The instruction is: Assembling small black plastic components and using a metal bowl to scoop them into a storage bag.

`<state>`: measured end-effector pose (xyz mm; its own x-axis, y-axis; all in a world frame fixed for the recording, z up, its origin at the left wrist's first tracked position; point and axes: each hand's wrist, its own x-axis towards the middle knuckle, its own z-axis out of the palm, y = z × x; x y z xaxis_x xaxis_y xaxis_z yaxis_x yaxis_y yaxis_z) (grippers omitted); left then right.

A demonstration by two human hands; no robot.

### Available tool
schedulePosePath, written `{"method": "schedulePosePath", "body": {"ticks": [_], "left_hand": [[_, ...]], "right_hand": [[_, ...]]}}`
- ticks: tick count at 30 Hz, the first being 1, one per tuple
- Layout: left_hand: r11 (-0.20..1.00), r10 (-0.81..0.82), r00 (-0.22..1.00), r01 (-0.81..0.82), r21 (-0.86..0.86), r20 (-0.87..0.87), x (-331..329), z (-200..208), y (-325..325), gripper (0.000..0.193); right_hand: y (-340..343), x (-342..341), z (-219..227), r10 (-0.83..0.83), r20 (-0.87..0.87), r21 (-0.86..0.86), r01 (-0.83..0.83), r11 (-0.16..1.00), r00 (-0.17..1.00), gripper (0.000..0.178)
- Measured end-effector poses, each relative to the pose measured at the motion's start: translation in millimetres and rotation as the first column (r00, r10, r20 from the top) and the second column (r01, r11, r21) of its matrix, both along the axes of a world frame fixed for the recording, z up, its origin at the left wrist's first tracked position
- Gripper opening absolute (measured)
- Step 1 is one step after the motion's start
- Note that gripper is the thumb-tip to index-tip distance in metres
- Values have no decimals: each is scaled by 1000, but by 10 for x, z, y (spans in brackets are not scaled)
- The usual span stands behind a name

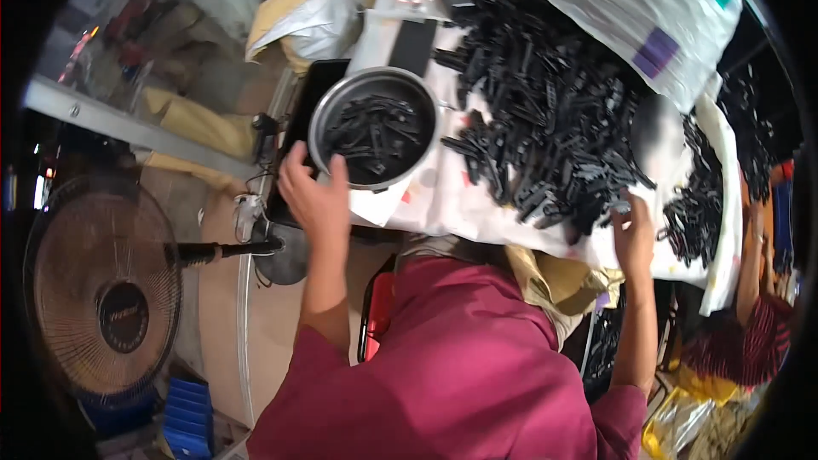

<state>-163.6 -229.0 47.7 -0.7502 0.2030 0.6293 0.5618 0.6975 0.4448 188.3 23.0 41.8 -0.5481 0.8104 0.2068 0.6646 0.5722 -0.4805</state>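
A round metal bowl [417, 89] stands at the left end of the white-covered table, with a layer of small, long black pieces [375, 136] inside. My left hand [317, 200] grips its near-left rim, the thumb over the edge and the fingers outside. To the right of the bowl spreads a large heap of similar black pieces [545, 111]. At the heap's near right edge is my right hand [635, 234]. Its thumb and fingers are drawn together among the pieces; what they pinch is too small to make out.
A shiny grey oval thing [656, 132] lies right of the heap. Behind it is a big white plastic bag [652, 17]. More black pieces [694, 213] lie at the right. A standing fan [106, 298] is on my left. Another person's arm [752, 264] shows at far right.
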Motion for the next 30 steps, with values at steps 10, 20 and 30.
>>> {"method": "schedulePosePath", "body": {"ticks": [10, 20, 30], "left_hand": [[754, -638, 320, 76, 653, 700, -372, 230, 21, 22], [175, -705, -302, 803, 570, 642, 1477, 186, 934, 22], [-307, -693, -20, 912, -271, 720, 2270, -667, 1511, 15]], "right_hand": [[-641, -1202, 372, 32, -578, -683, -505, 527, 816, 48], [-881, 1089, 62, -710, -526, -817, -45, 575, 468, 50], [-1792, 1568, -106, -936, -323, -921, 181, 344, 138, 42]]}}
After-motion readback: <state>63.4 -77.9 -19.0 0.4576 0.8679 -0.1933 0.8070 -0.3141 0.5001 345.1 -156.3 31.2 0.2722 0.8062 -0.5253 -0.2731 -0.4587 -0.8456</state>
